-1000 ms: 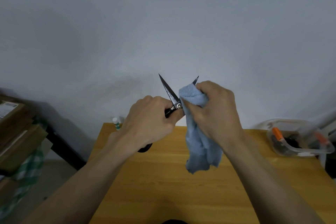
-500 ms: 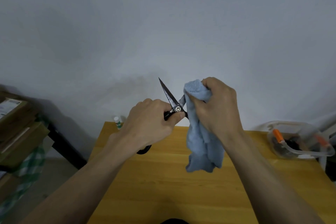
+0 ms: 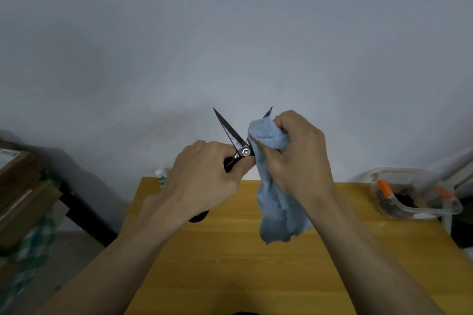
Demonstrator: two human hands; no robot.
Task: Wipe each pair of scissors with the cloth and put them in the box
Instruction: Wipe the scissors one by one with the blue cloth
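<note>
Head view, my left hand: my left hand [image 3: 204,179] is curled tight around the dark handles of the black-handled steel scissors [image 3: 236,143]; my thumb presses just below the silver pivot screw; the fingers are fully folded, with no gap I can see.

Head view, scissors: they are held up in the air above the far edge of the table, blades spread apart and pointing up and away from me; the left blade is bare and shows its whole length to the tip; the right blade is mostly hidden, with only its tip poking out above my right knuckles.

Head view, my right hand: my right hand [image 3: 297,158] is closed into a fist on the pale blue terry cloth [image 3: 276,202]; the cloth is bunched over the right blade, touching the scissors at the pivot; its loose end hangs down below my wrist, clear of the tabletop.

Head view, box: the clear plastic box with orange clips [image 3: 414,195] sits at the far right edge of the yellow wooden table [image 3: 230,263], well apart from both hands; dark shapes lie inside it, too blurred to name.

Head view, far left corner: a small white and green bottle [image 3: 160,177] stands at the table's back edge, just beside my left wrist.
</note>
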